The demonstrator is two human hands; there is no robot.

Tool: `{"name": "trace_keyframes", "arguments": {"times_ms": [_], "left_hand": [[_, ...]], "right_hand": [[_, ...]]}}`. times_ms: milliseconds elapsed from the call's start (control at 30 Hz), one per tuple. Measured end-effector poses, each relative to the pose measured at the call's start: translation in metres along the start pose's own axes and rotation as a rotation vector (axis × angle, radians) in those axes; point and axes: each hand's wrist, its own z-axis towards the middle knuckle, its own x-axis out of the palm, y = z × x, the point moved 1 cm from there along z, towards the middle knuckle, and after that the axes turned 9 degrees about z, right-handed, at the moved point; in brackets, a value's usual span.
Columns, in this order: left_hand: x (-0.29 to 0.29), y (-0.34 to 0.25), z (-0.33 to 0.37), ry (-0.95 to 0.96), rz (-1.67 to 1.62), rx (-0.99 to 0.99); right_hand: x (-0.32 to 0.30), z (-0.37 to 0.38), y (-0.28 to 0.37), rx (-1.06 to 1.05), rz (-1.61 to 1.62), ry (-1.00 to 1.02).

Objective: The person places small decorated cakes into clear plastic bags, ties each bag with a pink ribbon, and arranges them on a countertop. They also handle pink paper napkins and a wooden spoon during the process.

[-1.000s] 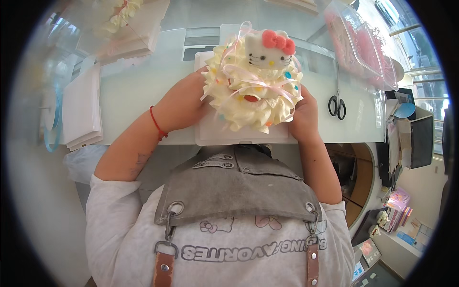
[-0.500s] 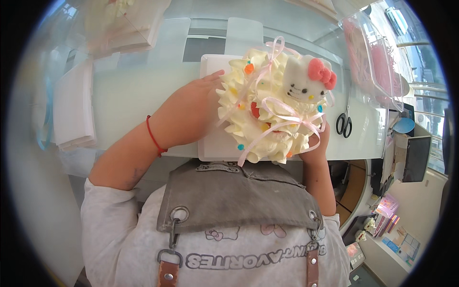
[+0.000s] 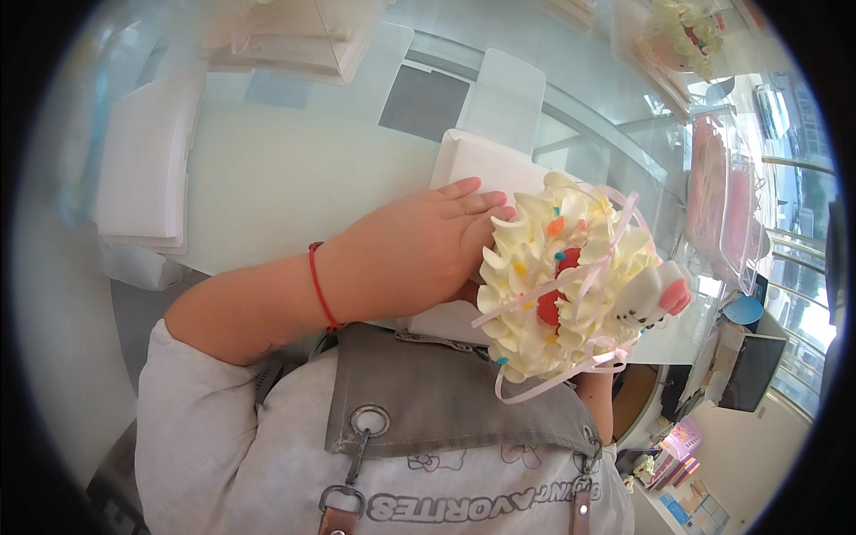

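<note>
A cake-like piece [image 3: 526, 276] is covered with pale cream peaks, red pieces and small coloured dots. Pink ribbon bows [image 3: 593, 361] trail over it, and a white cat-head figure [image 3: 644, 299] with a pink bow leans at its right side. My left hand [image 3: 432, 245] is open, fingers stretched over a white box or board [image 3: 481, 162], fingertips close to the cream's left edge; whether they touch it I cannot tell. My right hand lies mostly hidden behind the cream; its forearm [image 3: 596, 401] shows below, so its grip cannot be seen.
Flat white boxes [image 3: 147, 169] are stacked at the left of the pale table [image 3: 267, 169]. Clear packaging [image 3: 312, 40] stands at the far left. At the right are a clear bin with pink filler [image 3: 727, 196] and a dark screen [image 3: 752, 373].
The view has shifted. The cream piece has turned, its cat head tipping right and its ribbons swinging. My left fingers now show more fully, spread over the white box; the scissors are hidden.
</note>
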Motion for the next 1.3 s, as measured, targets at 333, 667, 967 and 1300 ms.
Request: {"name": "trace_keyframes", "arguments": {"times_ms": [333,667,967,1300], "left_hand": [[0.006,-0.002,-0.001,0.05,0.033,-0.041],[-0.001,0.0,-0.001,-0.009,0.039,-0.083],[-0.004,-0.002,0.0,0.014,0.131,-0.044],[-0.01,-0.021,-0.014,0.271,0.147,-0.179]], "right_hand": [[0.0,-0.009,-0.004,-0.081,-0.154,0.075],[0.013,0.003,0.027,-0.025,0.259,-0.117],[0.014,-0.004,0.033,0.006,0.346,-0.183],[0.014,-0.022,0.046,-0.121,-0.286,-0.143]]}}
